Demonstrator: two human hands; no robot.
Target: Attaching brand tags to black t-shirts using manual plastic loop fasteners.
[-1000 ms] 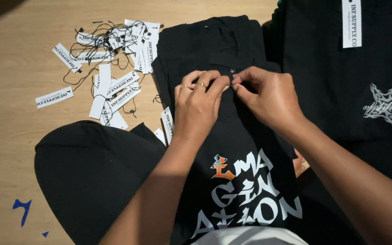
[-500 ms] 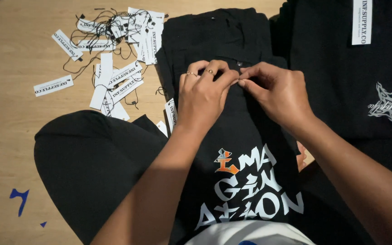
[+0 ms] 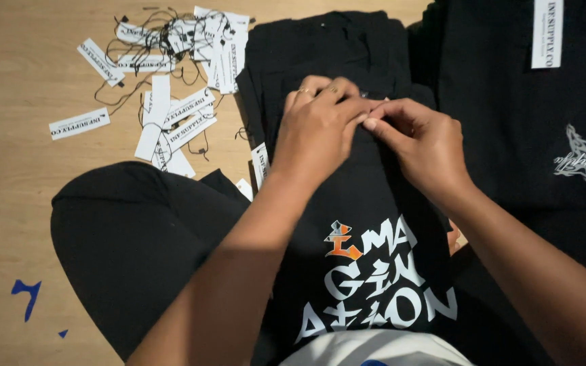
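Observation:
A folded black garment [image 3: 347, 203] with white and orange printed lettering lies lengthways in front of me. My left hand [image 3: 317, 129] and my right hand [image 3: 418, 142] meet over its upper part. The fingertips of both hands pinch together at one small spot on the fabric. Whatever sits between the fingertips is too small to make out. Rings show on two fingers of my left hand.
A scatter of white paper tags with black strings [image 3: 171, 74] lies on the wooden floor [image 3: 22, 203] at upper left. Another black garment [image 3: 544, 122] with a white star print and a white tag lies at right. My black-clad knee [image 3: 137, 244] is at lower left.
Both hands have stayed pinched together on the garment, with only small finger shifts. The view has drifted slightly, so the tags sit a little further right.

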